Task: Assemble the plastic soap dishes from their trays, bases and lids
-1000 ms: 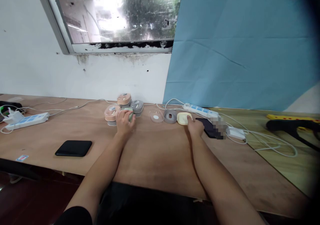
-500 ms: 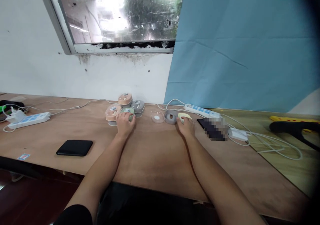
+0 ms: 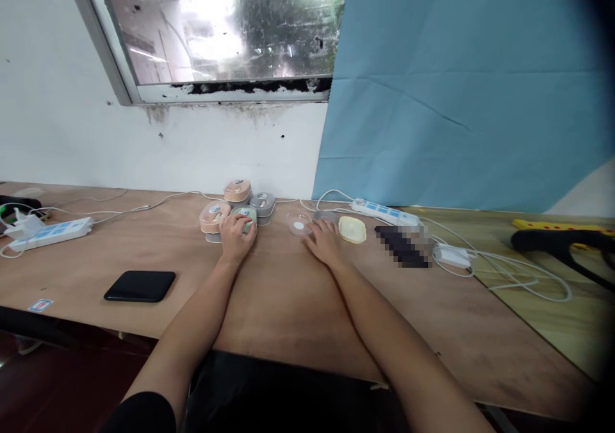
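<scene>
My left hand lies over the near side of a small green-topped plastic box, with its fingers curled onto the lid. Behind and beside it are stacked boxes: a peach one, another peach one at the back and a grey one. My right hand reaches over a grey rounded piece, fingers spread and partly covering it. Just left of those fingers is a clear plastic cover with a white disc. A pale yellow shallow piece lies to the right, apart from the hand.
A black flat case lies at the left front. Power strips with white cables lie left, and another power strip lies along the back right. A blurred-out dark phone-like object sits near a white adapter.
My right hand has let go of the pale yellow piece and moved left onto the grey piece. The left hand stays on the green-topped box. The view has shifted slightly.
</scene>
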The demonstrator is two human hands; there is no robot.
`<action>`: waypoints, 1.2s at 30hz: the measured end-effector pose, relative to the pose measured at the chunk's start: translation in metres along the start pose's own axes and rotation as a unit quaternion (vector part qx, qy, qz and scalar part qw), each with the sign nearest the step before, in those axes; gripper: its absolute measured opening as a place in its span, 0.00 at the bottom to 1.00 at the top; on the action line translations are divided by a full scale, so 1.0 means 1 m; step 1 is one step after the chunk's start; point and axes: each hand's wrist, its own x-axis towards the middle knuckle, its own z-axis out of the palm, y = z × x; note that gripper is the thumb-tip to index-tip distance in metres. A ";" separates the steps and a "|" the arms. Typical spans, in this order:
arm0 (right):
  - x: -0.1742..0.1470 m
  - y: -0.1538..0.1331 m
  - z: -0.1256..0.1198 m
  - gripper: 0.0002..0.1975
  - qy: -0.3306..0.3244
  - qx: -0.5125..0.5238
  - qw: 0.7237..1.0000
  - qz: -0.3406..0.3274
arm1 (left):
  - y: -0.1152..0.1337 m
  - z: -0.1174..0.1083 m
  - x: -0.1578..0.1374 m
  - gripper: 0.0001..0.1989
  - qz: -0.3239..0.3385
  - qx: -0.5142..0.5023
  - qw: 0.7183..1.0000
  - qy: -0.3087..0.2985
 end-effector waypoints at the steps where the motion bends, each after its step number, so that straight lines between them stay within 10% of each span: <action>1: 0.001 -0.005 0.003 0.19 -0.009 -0.003 1.000 -0.013 | 0.000 0.000 0.000 0.09 -0.005 0.008 1.000 0.006; 24: 0.032 -0.023 0.029 0.18 -0.025 -0.056 0.993 0.100 | -0.007 0.003 -0.005 0.15 -0.023 0.030 0.999 0.006; 36: 0.013 -0.051 0.011 0.14 0.037 0.085 0.994 -0.058 | -0.008 0.003 -0.005 0.22 -0.058 0.030 0.998 -0.015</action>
